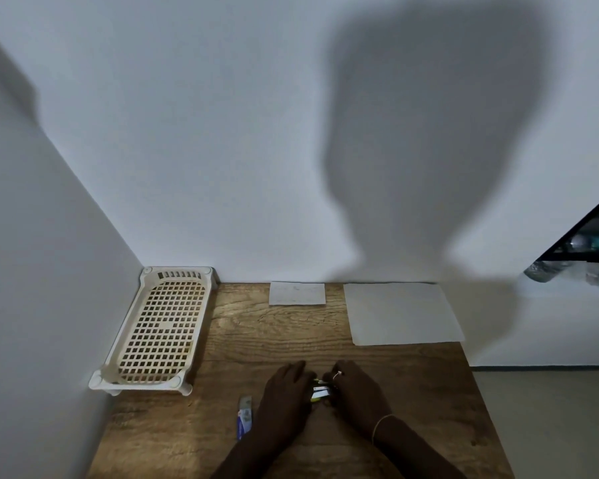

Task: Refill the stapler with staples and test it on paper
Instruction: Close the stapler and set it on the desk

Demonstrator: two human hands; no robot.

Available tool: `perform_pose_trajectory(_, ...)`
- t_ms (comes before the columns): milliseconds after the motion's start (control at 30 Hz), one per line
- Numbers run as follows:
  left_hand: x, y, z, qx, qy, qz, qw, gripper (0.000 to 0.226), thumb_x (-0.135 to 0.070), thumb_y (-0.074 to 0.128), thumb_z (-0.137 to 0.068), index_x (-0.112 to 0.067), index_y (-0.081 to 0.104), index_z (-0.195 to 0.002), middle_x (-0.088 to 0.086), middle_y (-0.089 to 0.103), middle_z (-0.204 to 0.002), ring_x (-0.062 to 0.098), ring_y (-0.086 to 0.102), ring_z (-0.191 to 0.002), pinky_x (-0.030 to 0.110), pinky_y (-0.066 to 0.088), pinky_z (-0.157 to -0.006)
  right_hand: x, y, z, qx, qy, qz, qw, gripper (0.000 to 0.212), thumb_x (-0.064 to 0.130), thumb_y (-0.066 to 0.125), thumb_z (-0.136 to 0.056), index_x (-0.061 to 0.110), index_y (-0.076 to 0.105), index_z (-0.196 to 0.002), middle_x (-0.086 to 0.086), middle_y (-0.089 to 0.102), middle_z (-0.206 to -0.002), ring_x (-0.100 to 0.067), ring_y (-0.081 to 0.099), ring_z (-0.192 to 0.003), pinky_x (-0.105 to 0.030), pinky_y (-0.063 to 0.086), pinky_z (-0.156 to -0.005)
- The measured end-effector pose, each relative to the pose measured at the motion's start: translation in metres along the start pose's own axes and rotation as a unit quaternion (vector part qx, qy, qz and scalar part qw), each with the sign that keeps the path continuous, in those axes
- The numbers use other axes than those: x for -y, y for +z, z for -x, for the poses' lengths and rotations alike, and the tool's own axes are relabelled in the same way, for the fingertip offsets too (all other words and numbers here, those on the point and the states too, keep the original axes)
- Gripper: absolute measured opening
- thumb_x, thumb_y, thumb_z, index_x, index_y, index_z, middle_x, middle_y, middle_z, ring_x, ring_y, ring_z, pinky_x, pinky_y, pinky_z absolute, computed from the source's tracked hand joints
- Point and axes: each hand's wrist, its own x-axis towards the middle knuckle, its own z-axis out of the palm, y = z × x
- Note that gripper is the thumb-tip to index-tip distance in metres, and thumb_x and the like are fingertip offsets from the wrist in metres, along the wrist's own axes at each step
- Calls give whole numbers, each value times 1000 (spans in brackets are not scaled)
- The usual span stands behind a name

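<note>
Left hand [284, 392] and right hand [357, 392] both grip the stapler [320, 392] low over the tabletop [291, 340]. For loading, steady the base; staple box [245, 417] lies left, paper [402, 312] beyond.

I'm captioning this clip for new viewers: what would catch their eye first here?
A big dark shadow of the person fills the white wall. Below it, the left hand and right hand meet over a small stapler on the wooden table. A cream lattice tray sits at the left corner.
</note>
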Motion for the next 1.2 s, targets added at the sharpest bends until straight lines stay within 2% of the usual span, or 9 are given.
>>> perform_pose_trajectory(167, 0, 3, 2, 8, 4, -1, 1000, 69, -36, 60, -97, -24, 30, -159, 2, 21, -170, 21, 19, -156, 33, 16, -125, 2, -3, 2, 3, -5, 14, 1000, 29, 26, 60, -89, 26, 66, -117, 1, 58, -119, -19, 54, -113, -31, 46, -86)
perform_pose_trajectory(300, 0, 3, 4, 10, 4, 19, 1000, 81, -36, 60, -96, -21, 17, -163, 1, 16, -171, 18, 15, -157, 30, 10, -126, 0, -6, 3, 12, -4, 22, 1000, 44, 24, 59, -89, 24, 59, -132, -1, 55, -129, -22, 50, -121, -32, 44, -94)
perform_pose_trajectory(633, 2, 1, -2, 28, 2, 45, 999, 87, -38, 66, -92, -20, 18, -163, 2, 17, -171, 20, 13, -158, 30, 9, -126, -2, -7, 3, 25, -4, 23, 999, 51, 27, 62, -89, 25, 54, -139, 1, 52, -137, -20, 49, -125, -31, 41, -99)
perform_pose_trajectory(767, 5, -1, 0, 26, 11, 66, 997, 96, -59, 64, -88, -23, 17, -163, 0, 16, -172, 19, 11, -158, 30, 11, -126, -3, -8, 3, 18, -11, 20, 1000, 52, 27, 60, -91, 24, 51, -143, 1, 50, -142, -20, 47, -130, -30, 40, -103)
perform_pose_trajectory(833, 5, -6, 1, 9, 12, 73, 997, 98, -75, 52, -85, -23, 21, -162, -1, 19, -171, 18, 13, -158, 30, 12, -126, -4, -11, 2, 13, -12, 13, 1000, 54, 24, 58, -93, 22, 48, -146, -1, 47, -148, -20, 44, -135, -30, 38, -108)
perform_pose_trajectory(900, 6, -14, 1, -10, 12, 81, 997, 100, -83, 37, -83, -22, 25, -161, -1, 23, -170, 17, 16, -157, 31, 13, -126, -4, -15, -3, 7, -14, 3, 1000, 57, 25, 58, -94, 20, 44, -149, -3, 44, -151, -20, 42, -138, -30, 36, -110)
perform_pose_trajectory(967, 8, -23, -2, -23, 18, 65, 997, 96, -79, 28, -87, -17, 27, -161, 2, 24, -170, 19, 16, -158, 31, 11, -126, -3, -20, -12, -2, -12, -2, 1000, 58, 26, 58, -95, 19, 41, -151, -4, 42, -154, -20, 39, -140, -30, 35, -112)
perform_pose_trajectory(1067, 12, -36, -11, -34, 4, 42, 999, 76, -60, 39, -102, -16, 23, -162, 4, 17, -172, 21, 9, -159, 36, 7, -128, -1, -24, -34, -17, -4, 5, 1000, 59, 26, 58, -96, 19, 39, -152, -4, 39, -157, -20, 37, -143, -31, 35, -113)
perform_pose_trajectory(1200, 21, -53, -32, -41, -14, 2, 999, 69, -45, 46, -103, -17, 22, -161, 6, 8, -173, 24, 2, -160, 44, 3, -129, 1, -27, -66, -30, 16, 20, 999, 62, 27, 59, -97, 19, 35, -154, -4, 33, -161, -20, 31, -148, -33, 38, -112)
